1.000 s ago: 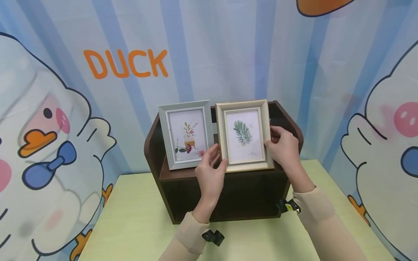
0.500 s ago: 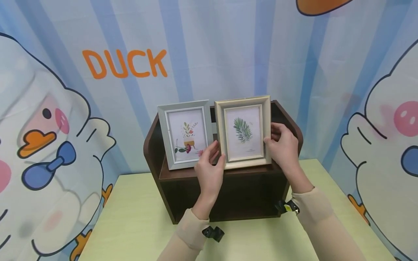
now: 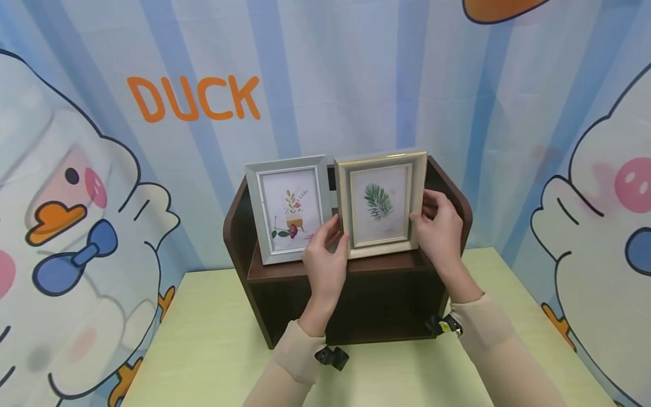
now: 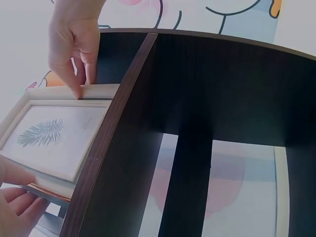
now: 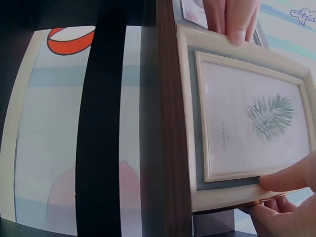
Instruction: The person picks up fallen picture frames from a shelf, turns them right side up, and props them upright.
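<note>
A cream-gold picture frame (image 3: 380,249) with a green palm leaf print stands on the upper shelf of a dark brown rack, leaning back. My left hand (image 3: 325,257) pinches its lower left edge between thumb and fingers. At its right edge, my right hand (image 3: 441,229) grips with the thumb on the front and fingers curled behind. The right wrist view shows the same frame (image 5: 252,64) close to the shelf's front edge, with both hands on its sides. Left of it stands a grey-white picture frame (image 3: 264,226) holding a potted flower print, its lower right corner hidden by my left hand.
The brown rack (image 3: 239,237) has raised sides, slats at the back and an open lower compartment (image 3: 290,311). It stands on a pale yellow-green table (image 3: 218,316). Behind hangs a striped blue curtain (image 3: 346,73) with cartoon ducks.
The cream-gold frame has shifted back on the shelf, its right side slightly outward to the right, and its bottom edge now sits farther from the shelf front. Both hands moved slightly with it.
</note>
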The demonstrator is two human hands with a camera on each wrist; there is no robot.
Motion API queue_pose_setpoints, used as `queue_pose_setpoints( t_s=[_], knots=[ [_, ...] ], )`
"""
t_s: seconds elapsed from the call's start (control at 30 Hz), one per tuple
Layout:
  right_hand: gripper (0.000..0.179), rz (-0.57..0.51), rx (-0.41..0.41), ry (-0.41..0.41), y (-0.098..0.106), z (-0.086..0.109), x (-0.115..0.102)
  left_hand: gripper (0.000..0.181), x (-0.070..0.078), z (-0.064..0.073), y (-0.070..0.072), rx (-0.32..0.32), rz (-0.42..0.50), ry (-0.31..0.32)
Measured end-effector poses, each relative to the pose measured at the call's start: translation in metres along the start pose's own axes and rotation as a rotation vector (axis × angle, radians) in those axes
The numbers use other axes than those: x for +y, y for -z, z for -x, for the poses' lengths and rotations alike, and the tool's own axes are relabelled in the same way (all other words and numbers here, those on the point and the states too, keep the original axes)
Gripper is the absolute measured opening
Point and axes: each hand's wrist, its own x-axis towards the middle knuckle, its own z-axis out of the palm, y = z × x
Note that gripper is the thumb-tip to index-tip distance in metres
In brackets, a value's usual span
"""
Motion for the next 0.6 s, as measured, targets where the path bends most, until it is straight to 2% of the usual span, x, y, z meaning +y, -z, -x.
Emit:
queue_pose_setpoints(
  t_s=[0.27, 0.6],
  knots=[
    [0.039, -0.022, 0.047, 0.039, -0.0041, 0.0014, 0.001, 0.033, 0.0022, -0.0045, 0.0011, -0.021, -0.034, -0.01],
    [0.04, -0.066, 0.023, 0.06, -0.004, 0.0014, 0.003, 0.033, 0.0024, -0.006, 0.0029, -0.039, -0.06, -0.02]
  ],
)
